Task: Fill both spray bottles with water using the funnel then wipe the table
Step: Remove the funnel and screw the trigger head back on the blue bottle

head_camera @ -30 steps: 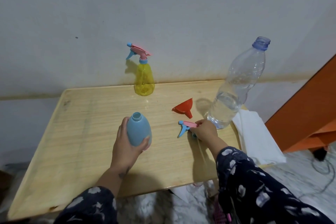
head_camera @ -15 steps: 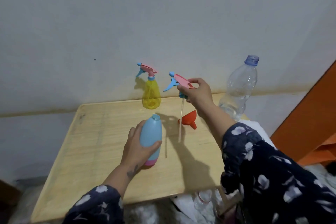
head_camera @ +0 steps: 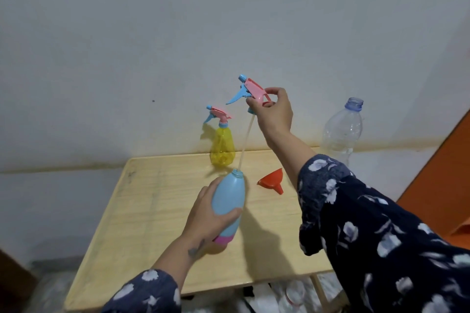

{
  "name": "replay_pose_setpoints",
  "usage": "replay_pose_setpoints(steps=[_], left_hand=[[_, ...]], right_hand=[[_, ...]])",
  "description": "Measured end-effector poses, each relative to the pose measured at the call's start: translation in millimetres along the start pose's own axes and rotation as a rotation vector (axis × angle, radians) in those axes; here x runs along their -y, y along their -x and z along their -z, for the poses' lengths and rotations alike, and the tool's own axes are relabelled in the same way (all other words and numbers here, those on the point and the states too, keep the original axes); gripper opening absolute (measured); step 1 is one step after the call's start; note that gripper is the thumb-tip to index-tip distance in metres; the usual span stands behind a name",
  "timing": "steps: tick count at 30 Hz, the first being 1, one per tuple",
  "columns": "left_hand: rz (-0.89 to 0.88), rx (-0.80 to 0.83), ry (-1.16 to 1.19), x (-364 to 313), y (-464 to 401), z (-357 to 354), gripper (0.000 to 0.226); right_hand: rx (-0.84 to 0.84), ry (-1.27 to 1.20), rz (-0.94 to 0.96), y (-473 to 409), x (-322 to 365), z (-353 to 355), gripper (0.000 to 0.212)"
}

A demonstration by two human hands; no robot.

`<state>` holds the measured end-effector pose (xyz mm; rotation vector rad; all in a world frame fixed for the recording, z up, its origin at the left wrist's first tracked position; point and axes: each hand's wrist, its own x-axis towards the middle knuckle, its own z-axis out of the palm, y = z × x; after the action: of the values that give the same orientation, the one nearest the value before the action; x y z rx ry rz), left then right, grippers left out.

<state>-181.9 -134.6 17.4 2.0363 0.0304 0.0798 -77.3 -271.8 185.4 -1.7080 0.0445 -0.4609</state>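
Standing against a stained pale wall [head_camera: 178, 33]: light wooden table [head_camera: 152, 211], bearing yellow spray bottle [head_camera: 222, 146], red funnel [head_camera: 270, 181], clear water bottle [head_camera: 342, 132]. Left hand [head_camera: 207, 218] wrapping tilted blue spray bottle [head_camera: 229, 202]; right hand [head_camera: 273, 112] pinching pink-blue trigger head [head_camera: 250, 91], tube tip entering the neck.

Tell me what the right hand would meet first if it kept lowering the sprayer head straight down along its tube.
The right hand holds the sprayer head, its tube tip at the blue bottle's open neck. Going straight down, the head would likely meet that neck first; depth is hard to judge.
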Motion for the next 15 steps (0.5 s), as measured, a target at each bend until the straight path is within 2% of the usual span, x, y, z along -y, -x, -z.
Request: replay_pose_setpoints(steps=[4, 9, 15], left_hand=[[-0.016, -0.001, 0.096, -14, -6, 2, 0.085], [-0.051, -0.037, 0.150, -42, -21, 7, 0.075], [-0.069, -0.046, 0.179, -62, -31, 12, 0.083]], right_hand=[[0.022, -0.020, -0.005, 16, -8, -6, 0.036], [0.113, -0.056, -0.055, 41, -25, -14, 0.037], [0.150, -0.086, -0.028, 42, -25, -11, 0.035]])
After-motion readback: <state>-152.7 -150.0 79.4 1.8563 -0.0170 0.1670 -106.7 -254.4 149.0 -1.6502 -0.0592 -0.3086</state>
